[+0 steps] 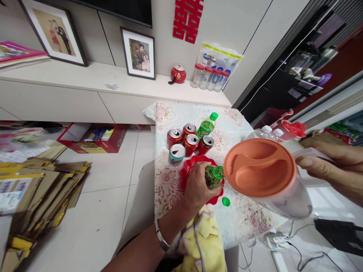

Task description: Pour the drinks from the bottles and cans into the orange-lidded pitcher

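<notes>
My left hand (196, 186) is wrapped round an uncapped green plastic bottle (212, 176), tilted with its mouth to the right, above a red scalloped dish (185, 170). At the right, my right hand (334, 164) grips the handle of a clear pitcher (295, 198). Its orange lid (259, 166) faces me, and the lid's left edge is close to the bottle mouth; whether they touch I cannot tell. A loose green cap (226, 201) lies beside the dish. Behind it stand several opened drink cans (190, 144) and a capped green bottle (206, 126).
A flowered cloth covers the small table (167, 189). A yellow cloth (208, 234) hangs at its near edge. Clear bottles (265, 132) and a red basket (287, 130) stand at the right. Flattened cardboard (48, 192) and a red box (93, 138) are on the left floor.
</notes>
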The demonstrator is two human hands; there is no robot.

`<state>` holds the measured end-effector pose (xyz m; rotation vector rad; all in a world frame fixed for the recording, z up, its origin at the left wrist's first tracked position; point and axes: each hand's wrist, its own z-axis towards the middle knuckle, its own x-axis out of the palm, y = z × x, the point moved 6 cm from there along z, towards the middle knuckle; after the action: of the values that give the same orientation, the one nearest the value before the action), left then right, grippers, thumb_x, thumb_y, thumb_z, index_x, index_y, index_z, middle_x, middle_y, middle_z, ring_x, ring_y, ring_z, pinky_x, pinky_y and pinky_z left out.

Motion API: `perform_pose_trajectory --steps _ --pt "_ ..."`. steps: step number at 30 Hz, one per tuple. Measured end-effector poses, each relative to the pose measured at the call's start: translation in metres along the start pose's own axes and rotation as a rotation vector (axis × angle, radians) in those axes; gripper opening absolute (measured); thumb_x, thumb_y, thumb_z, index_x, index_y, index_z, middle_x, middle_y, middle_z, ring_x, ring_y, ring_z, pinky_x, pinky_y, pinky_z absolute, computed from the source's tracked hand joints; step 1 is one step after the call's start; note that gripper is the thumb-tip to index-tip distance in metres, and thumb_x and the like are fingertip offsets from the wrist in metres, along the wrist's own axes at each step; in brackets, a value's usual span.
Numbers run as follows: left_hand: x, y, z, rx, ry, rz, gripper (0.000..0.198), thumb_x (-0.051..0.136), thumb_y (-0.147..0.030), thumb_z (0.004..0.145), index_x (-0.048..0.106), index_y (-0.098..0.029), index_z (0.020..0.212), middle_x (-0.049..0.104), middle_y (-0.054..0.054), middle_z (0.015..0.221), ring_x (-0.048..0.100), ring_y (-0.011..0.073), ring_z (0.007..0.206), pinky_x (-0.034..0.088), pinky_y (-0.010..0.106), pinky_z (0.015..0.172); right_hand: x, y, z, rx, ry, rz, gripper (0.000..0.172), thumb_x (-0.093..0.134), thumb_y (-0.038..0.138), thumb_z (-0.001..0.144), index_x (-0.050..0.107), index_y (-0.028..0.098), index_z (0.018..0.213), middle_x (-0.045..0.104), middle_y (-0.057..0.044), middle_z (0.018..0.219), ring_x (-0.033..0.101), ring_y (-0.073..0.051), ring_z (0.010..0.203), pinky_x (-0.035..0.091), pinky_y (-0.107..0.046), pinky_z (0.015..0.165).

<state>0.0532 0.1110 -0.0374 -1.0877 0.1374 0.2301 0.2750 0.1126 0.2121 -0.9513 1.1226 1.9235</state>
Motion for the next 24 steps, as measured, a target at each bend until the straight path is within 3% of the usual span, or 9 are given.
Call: perform_pose_trajectory --steps 3,9,15,21,24 --pt "-0.0002 0.0002 0.0 -0.001 -0.001 -0.002 0.075 0.088 -0.017 0.065 0.053 -0.023 0.131 0.071 0.011 0.118 0.074 0.0346 0.111 0.064 0.053 0.098 0.0023 0.0035 0.0006 -0.05 0.035 -0.01 0.031 0.078 0.056 0.088 0.079 0.028 0.075 0.05 0.003 0.055 0.045 -0.01 0.049 0.04 -0.019 0.043" --pt "0.0007 0.0028 -0.0006 -0.017 0.003 -0.022 0.075 0.089 -0.017 0.065 0.054 -0.023 0.131 0.071 0.011 0.12 0.074 0.0337 0.11 0.063 0.052 0.097 0.001 0.005 0.0021 -0.041 0.014 -0.019 0.034 0.079 0.06 0.085 0.08 0.029 0.072 0.06 0.002 0.057 0.051 -0.011 0.05 0.044 -0.017 0.044" --pt "0.0018 0.0037 -0.0006 0.0 -0.009 -0.026 0.076 0.089 -0.017 0.064 0.054 -0.023 0.131 0.071 0.011 0.118 0.074 0.0338 0.109 0.063 0.052 0.098 -0.0014 -0.003 -0.0005 0.005 -0.009 -0.071 0.038 0.08 0.065 0.082 0.084 0.028 0.079 0.078 -0.001 0.085 0.06 -0.012 0.057 0.047 -0.019 0.047" --pt "0.002 0.0044 -0.0006 -0.01 -0.006 -0.039 0.076 0.09 -0.017 0.063 0.054 -0.024 0.131 0.071 0.01 0.119 0.074 0.0329 0.109 0.063 0.052 0.098 -0.0003 0.0019 0.0015 -0.023 0.008 -0.066 0.041 0.078 0.065 0.084 0.08 0.026 0.071 0.078 -0.001 0.081 0.055 -0.01 0.051 0.044 -0.018 0.044" --pt "0.0021 0.0046 -0.0006 -0.012 -0.004 -0.032 0.075 0.09 -0.018 0.064 0.054 -0.024 0.13 0.071 0.01 0.118 0.074 0.033 0.108 0.063 0.052 0.097 -0.0002 0.0053 0.0034 -0.007 -0.002 -0.061 0.043 0.078 0.067 0.082 0.079 0.026 0.068 0.076 -0.001 0.077 0.06 -0.012 0.056 0.044 -0.018 0.044"
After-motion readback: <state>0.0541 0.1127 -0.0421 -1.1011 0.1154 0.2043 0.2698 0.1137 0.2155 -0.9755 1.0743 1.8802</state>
